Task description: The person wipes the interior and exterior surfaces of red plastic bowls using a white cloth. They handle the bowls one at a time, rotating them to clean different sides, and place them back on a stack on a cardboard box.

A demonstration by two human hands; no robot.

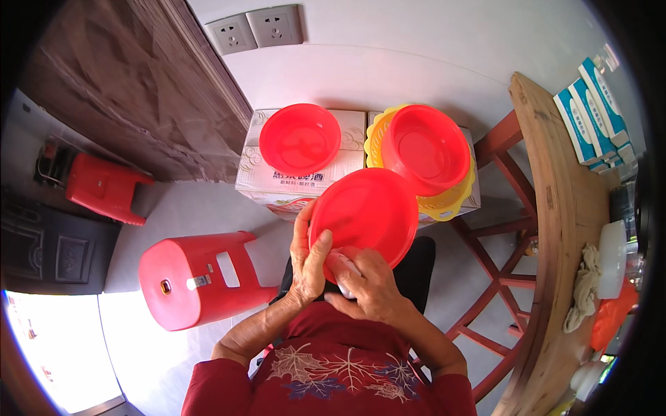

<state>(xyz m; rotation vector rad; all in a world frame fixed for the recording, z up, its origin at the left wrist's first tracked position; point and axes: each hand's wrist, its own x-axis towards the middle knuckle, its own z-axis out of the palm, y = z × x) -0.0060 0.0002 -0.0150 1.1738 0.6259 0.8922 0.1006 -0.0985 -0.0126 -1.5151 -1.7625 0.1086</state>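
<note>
A round red plastic basin [364, 211] is tilted up in front of me. My left hand [309, 260] is closed round its left edge, with the thumb on the inner side. At the near rim, my right hand [374, 284] is closed on a crumpled white cloth [347, 288] and presses it against the basin. Past the held basin, a second red basin [300, 139] stands on a cardboard box [253, 177]. To its right, another red basin [427, 149] sits in a yellow plastic basket [454, 201].
A red stool [173, 284] lies on its side at my left, with another red stool [104, 187] farther off. On the right runs a wooden counter [555, 236] with tissue packs [586, 118] and a pale rag [583, 288]. Dark red wooden legs [496, 277] stand beneath it.
</note>
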